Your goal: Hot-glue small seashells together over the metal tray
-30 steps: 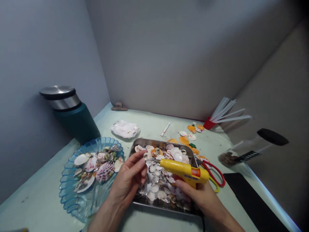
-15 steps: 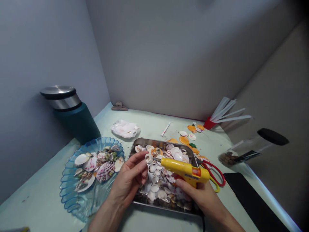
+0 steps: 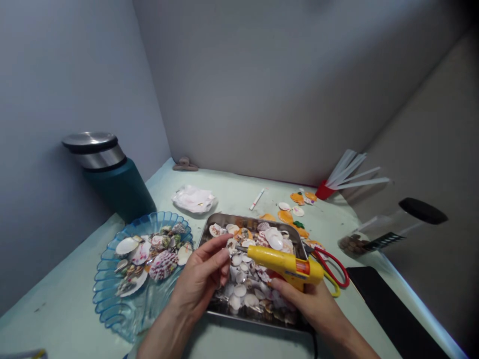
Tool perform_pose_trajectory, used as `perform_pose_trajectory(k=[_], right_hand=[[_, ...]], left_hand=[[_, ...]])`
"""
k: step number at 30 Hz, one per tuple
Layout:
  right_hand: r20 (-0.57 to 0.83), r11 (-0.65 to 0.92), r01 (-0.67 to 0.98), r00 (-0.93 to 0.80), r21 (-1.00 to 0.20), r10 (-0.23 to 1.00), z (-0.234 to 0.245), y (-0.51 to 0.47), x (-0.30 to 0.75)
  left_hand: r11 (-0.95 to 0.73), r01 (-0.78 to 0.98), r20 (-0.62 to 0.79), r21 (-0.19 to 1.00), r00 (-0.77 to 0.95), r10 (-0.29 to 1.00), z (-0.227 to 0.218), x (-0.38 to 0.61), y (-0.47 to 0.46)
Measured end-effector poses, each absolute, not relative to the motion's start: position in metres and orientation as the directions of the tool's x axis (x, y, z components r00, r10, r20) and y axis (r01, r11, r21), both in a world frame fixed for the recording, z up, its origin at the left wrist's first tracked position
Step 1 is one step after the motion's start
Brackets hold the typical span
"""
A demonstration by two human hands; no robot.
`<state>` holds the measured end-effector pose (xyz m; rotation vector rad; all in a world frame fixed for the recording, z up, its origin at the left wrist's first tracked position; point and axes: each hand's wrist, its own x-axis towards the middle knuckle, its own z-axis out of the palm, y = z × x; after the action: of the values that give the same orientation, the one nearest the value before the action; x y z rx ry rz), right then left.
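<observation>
A pale green table (image 3: 239,194) sits in a grey-walled corner. Over a metal tray (image 3: 209,230) of shells, the left hand (image 3: 200,284) pinches a small shell (image 3: 231,245) at its fingertips. The right hand (image 3: 314,304) grips a yellow glue gun (image 3: 286,263), nozzle pointing left. Over the last second the nozzle has edged closer and now all but touches the shell, so glue looks about to go on. Beside the tray lie red scissors (image 3: 333,269) and a blue dish (image 3: 112,279) of bigger shells.
</observation>
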<state>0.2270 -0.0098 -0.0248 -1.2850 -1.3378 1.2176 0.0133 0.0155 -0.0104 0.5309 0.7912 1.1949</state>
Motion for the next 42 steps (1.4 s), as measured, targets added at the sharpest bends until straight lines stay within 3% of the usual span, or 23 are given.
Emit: perform_pose_trajectory(k=[29, 42], right_hand=[[-0.027, -0.024, 0.041, -0.058, -0.999, 0.998, -0.023, -0.01, 0.2249], [-0.044, -0.042, 0.043, -0.042, -0.998, 0.998, -0.017, -0.0132, 0.2197]], left_hand=[[0.281, -0.695, -0.228, 0.662, 0.171, 0.959, -0.0118, 0.013, 0.0156], [0.269, -0.661, -0.217, 0.7, 0.162, 0.963, -0.0095, 0.0129, 0.0128]])
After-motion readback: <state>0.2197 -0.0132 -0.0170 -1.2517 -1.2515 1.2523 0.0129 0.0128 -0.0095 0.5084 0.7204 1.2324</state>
